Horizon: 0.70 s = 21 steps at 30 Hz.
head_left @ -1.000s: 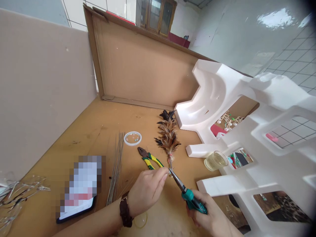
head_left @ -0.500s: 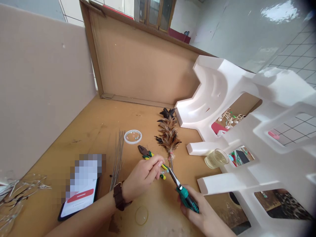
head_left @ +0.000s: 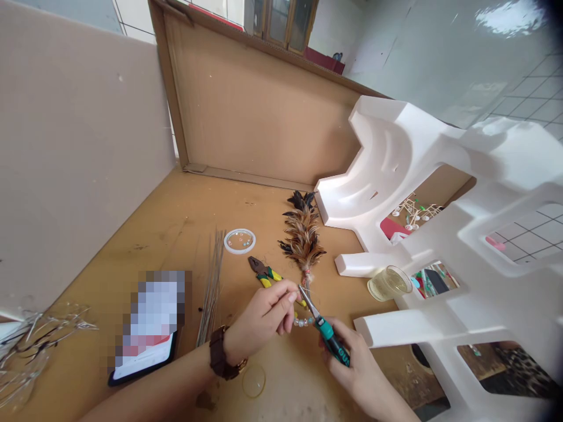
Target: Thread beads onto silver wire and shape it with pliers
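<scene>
My left hand (head_left: 268,313), with a dark watch strap at the wrist, is closed in a pinch on the end of a beaded strand. Its small clear and bluish beads (head_left: 302,322) hang in a curve between my hands. My right hand (head_left: 347,357) grips needle-nose pliers (head_left: 331,339) by their teal and black handles. The plier tips reach the left fingertips; whether the jaws clamp the strand's thin end I cannot tell. Behind my left hand lie yellow-green pliers (head_left: 263,273), partly hidden. A brown and black feather duster (head_left: 303,234) lies just beyond the plier tips.
Several thin metal rods (head_left: 212,287) and a white-rimmed round dish (head_left: 240,251) with beads lie left of centre. A phone (head_left: 145,357), a thin yellowish ring (head_left: 254,381) and tangled wire (head_left: 35,346) are nearer. White foam packaging (head_left: 382,164) and a glass of liquid (head_left: 389,283) stand right; cardboard (head_left: 264,111) rises behind.
The beads have come out from behind my left fingers and now hang below the plier tips. The tips have moved slightly up and left, closer to the left fingertips. The view has shifted slightly.
</scene>
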Available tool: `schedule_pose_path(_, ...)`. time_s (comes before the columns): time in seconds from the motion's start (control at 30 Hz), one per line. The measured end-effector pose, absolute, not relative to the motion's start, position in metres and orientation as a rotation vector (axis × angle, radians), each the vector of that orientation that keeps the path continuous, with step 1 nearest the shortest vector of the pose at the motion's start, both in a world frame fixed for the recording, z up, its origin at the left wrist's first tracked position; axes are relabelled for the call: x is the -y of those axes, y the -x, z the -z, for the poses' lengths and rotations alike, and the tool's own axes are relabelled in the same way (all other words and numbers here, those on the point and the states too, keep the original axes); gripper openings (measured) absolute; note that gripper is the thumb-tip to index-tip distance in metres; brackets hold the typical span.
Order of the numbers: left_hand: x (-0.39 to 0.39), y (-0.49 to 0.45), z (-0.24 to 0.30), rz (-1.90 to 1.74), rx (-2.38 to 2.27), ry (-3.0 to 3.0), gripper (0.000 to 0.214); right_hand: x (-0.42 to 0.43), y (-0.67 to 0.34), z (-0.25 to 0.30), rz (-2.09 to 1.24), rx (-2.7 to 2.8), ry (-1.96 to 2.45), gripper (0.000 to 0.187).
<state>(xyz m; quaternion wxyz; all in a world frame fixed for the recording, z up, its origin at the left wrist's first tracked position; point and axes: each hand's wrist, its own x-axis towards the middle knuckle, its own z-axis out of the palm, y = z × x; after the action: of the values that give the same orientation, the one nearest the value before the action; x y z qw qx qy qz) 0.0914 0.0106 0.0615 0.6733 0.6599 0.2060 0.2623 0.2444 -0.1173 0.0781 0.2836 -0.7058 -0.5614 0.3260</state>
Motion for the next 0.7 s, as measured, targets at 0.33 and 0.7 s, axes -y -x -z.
schedule_pose_path(0.33, -0.012, -0.091, -0.062, -0.554, -0.454, -1.443, 0.025, 0.121, -0.246, -0.079, -0.793, 1.527, 1.961, 0.041)
schedule_pose_path(0.7, -0.037, -0.089, -0.061, -0.737, -0.697, -1.532, 0.021, 0.127, -0.246, -0.08, -0.844, 1.477, 1.959, 0.042)
